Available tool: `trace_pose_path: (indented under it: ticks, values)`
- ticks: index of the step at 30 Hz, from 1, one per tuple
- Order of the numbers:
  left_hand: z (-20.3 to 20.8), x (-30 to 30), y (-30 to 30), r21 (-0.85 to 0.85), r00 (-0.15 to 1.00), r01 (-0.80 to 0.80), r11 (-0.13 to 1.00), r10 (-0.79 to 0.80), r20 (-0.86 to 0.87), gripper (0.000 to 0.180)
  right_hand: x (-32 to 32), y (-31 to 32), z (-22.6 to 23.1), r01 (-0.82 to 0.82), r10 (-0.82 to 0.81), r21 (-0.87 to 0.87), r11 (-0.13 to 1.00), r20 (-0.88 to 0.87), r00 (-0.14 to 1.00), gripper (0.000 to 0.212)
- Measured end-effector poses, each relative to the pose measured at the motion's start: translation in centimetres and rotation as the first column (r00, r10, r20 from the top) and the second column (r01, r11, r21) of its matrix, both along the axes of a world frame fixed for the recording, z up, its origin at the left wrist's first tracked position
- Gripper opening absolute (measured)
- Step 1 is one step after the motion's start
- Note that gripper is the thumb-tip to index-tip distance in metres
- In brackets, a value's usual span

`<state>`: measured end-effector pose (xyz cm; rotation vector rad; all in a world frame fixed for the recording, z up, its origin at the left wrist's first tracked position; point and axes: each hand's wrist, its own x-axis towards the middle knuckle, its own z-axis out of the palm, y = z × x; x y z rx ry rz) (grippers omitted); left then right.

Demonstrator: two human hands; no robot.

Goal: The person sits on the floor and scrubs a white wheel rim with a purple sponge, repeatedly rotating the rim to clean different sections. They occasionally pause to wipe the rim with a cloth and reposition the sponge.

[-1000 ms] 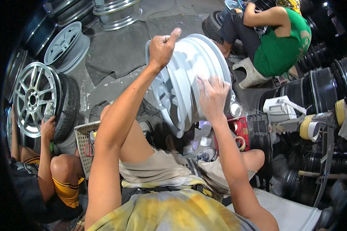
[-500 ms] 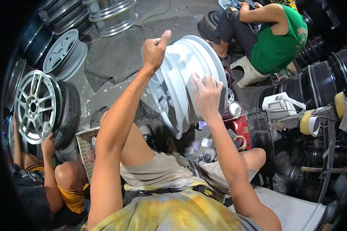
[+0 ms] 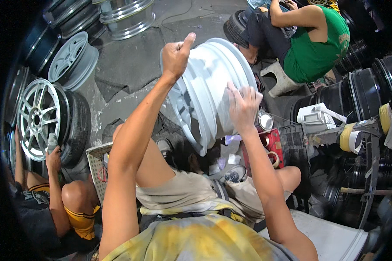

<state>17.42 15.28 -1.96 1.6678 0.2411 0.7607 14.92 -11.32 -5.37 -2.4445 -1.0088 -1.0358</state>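
A pale grey wheel rim (image 3: 211, 69) is tilted on its side in front of me, its spoked face turned to the left. My left hand (image 3: 177, 58) is closed over the upper edge of that face, thumb sticking up. Against the outer barrel, towards the right flange, my right hand (image 3: 244, 106) presses with bent fingers. Those fingers are slightly blurred, and whatever lies under them is hidden. The lower end of the rim is above the floor between my knees.
To the left, a co-worker's hand (image 3: 53, 158) works by a silver spoked rim (image 3: 38, 117) next to a tyre (image 3: 77, 126). A person in green (image 3: 313, 48) sits far right. A red box (image 3: 272, 145) with a tape roll (image 3: 273, 159) lies near my right knee. Black rims (image 3: 361, 93) line the right.
My right hand has slid a little to the right along the barrel, towards the flange. My left hand keeps its hold, and the rim has barely shifted.
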Motion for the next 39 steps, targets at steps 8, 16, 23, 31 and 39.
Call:
trace_pose_path:
  ticks: [8,16,23,31,39]
  values:
    - [0.3,0.2,0.5,-0.014,1.0,-0.017,1.0,0.017,0.001,0.072,-3.6,-1.0,-2.5,0.026,-0.02,0.047,0.999,-0.117,0.993,0.027]
    - [0.4,-0.2,0.7,-0.018,0.998,0.019,1.0,-0.02,-0.059,0.072,-1.3,0.3,-1.7,-0.054,0.057,0.045,0.998,-0.082,0.995,0.03]
    - [0.1,0.0,0.1,-0.016,1.0,0.012,1.0,-0.013,-0.02,0.071,-3.0,1.3,-1.4,-0.07,0.071,0.017,0.997,-0.053,0.996,0.034]
    - [0.5,-0.2,-0.1,-0.023,1.0,0.012,1.0,-0.012,0.003,0.072,-5.4,-1.3,-3.0,-0.067,0.063,-0.034,0.997,-0.1,0.993,0.035]
    - [0.8,-0.3,0.1,0.023,0.999,-0.012,1.0,0.013,-0.041,0.071,-3.3,2.5,0.0,-0.07,0.074,0.038,0.997,-0.123,0.99,0.027]
